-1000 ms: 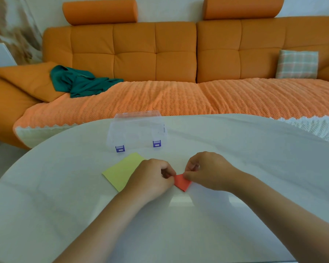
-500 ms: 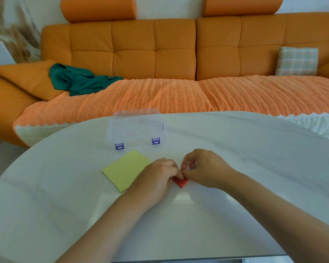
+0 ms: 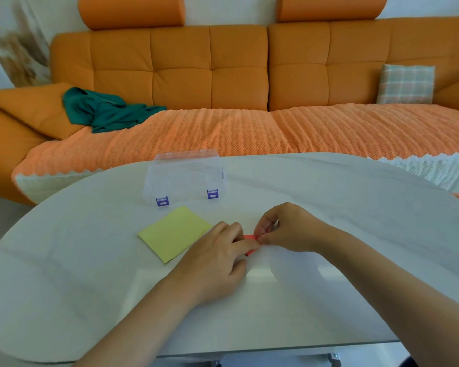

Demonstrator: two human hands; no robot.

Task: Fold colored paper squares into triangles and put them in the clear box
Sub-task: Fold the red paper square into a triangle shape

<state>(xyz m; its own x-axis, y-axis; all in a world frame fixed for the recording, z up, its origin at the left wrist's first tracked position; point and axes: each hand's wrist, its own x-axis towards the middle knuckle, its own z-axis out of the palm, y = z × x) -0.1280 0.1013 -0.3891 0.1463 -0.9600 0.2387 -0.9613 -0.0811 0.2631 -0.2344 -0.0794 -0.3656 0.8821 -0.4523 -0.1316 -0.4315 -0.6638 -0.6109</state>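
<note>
A small red folded paper (image 3: 249, 237) lies on the white table (image 3: 355, 207), mostly hidden under my hands. My left hand (image 3: 217, 255) lies over it with fingers stretched out, pressing it flat. My right hand (image 3: 289, 229) pinches the paper's right edge between thumb and curled fingers. A yellow paper square (image 3: 174, 233) lies flat just left of my left hand. The clear box (image 3: 186, 176) with two purple latches stands shut behind the yellow square, near the table's far edge.
An orange sofa (image 3: 223, 75) with an orange throw runs behind the table. On it lie a green cloth (image 3: 104, 109) at the left and a checked cushion (image 3: 406, 83) at the right.
My left hand has slid right over the red paper, with its fingers flattened on it. Less of the red paper shows. My right hand has stayed pinching at its right edge.
</note>
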